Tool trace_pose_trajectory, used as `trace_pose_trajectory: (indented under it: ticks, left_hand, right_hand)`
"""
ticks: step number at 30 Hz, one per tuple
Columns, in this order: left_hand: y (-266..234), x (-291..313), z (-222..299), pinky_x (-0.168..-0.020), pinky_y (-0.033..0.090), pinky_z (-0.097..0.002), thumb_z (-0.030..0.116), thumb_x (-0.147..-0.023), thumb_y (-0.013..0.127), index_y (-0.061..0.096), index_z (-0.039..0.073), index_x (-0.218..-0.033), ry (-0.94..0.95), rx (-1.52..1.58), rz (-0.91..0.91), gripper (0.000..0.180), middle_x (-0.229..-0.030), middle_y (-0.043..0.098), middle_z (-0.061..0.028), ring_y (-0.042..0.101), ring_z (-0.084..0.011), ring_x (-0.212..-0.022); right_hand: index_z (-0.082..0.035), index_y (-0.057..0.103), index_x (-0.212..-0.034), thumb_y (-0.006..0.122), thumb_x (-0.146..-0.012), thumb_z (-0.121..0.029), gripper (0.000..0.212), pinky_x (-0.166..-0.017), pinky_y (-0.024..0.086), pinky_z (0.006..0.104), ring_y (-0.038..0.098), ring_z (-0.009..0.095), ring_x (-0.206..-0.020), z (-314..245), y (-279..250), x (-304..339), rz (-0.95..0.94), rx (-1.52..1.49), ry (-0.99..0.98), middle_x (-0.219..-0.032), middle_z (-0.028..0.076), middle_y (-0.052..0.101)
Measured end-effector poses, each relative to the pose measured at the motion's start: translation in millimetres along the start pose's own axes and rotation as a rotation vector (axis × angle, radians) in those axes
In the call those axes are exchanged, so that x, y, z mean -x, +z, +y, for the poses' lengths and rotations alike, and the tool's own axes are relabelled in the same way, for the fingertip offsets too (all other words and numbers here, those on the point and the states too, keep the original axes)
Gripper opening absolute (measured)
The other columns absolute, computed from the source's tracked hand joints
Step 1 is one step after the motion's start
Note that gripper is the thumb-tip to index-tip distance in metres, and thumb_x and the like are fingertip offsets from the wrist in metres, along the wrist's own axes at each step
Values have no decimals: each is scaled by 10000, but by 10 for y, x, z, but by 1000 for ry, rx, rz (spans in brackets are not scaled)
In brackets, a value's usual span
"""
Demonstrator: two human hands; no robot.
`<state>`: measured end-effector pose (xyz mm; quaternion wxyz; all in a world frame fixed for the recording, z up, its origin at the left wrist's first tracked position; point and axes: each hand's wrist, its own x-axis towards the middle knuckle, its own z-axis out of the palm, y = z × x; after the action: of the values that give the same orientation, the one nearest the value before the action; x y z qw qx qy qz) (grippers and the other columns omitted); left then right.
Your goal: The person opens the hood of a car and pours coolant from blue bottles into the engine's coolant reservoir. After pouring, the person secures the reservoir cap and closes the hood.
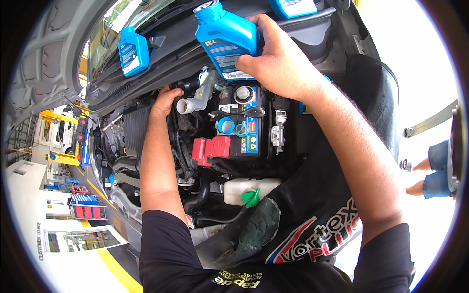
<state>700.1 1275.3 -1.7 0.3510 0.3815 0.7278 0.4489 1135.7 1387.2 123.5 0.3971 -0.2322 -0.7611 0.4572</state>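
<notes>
Workshop bay: car bonnet (51, 46) raised on the left, a yellow lift (64, 159) and a red-and-blue tool trolley (88, 206) beyond it, a co-worker in denim shorts (436, 173) off to the right
Engine bay: car battery (252, 113) in the middle with a red terminal cover (215, 148); black fender cover (317, 190) draped along the near side
Right hand (276, 58): closed around the side of a blue fluid bottle (227, 46), thumb on the near face, fingers behind, bearing it above the battery
Bottle: roughly upright with a slight lean to the left, neck up and apparently uncapped; no stream shows, contents not visible
Left hand (167, 101): partly curled, just beside the white reservoir (199, 97) and a black cylindrical part (188, 88); fingertips hidden, so cannot tell whether it grips anything
Reservoir neck: uncovered, its fluid level not readable
On the battery: blue screw cap (226, 125), small teal cap (242, 129) and round grey cap (244, 94)
Spare bottles: one blue bottle (133, 51) on the cowl, another at the top edge
Done, by the look of it: reservoir and held bottle both opened
Left, as I judge it: both need closing, with loose caps lying apart from them; how much fluid has gone in, cannot tell
</notes>
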Motion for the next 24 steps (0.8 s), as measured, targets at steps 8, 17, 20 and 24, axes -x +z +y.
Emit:
trace_pose_trajectory:
  ticks: [8, 17, 20, 24]
  left_hand:
    - [34, 2, -55, -1102, 464, -392, 88, -763, 737, 479, 21, -1577, -3, 10, 129, 857, -1459, 584, -115, 568, -244, -1278]
    - [70, 29, 3, -1107, 444, -384, 92, -768, 716, 460, 31, -1594, 28, 10, 102, 867, -1438, 577, -101, 555, -255, -1276]
    - [110, 24, 21, -1101, 437, -384, 96, -762, 718, 473, 38, -1578, 30, 7, 109, 854, -1413, 584, -94, 555, -255, -1259]
    - [135, 68, 74, -1115, 420, -391, 101, -757, 722, 460, 46, -1595, 12, 4, 113, 879, -1429, 574, -96, 538, -255, -1275]
  right_hand:
    - [-20, 512, -1415, 773, -879, -103, 602, -979, 576, 388, 726, 244, -1074, -10, 8, 9, -25, 10, 12, -1154, 177, 709]
    - [-29, 529, -1418, 782, -860, -100, 618, -1019, 572, 403, 735, 270, -1125, 24, 45, 1, -11, 22, -8, -1188, 185, 717]
    - [35, 528, -1402, 805, -841, -159, 655, -1051, 590, 469, 746, 421, -1184, 48, 23, -21, -14, 29, -48, -1185, 322, 731]
    - [9, 532, -1403, 798, -845, -136, 635, -1046, 584, 448, 742, 373, -1170, 56, 32, -14, -17, 30, -37, -1191, 273, 729]
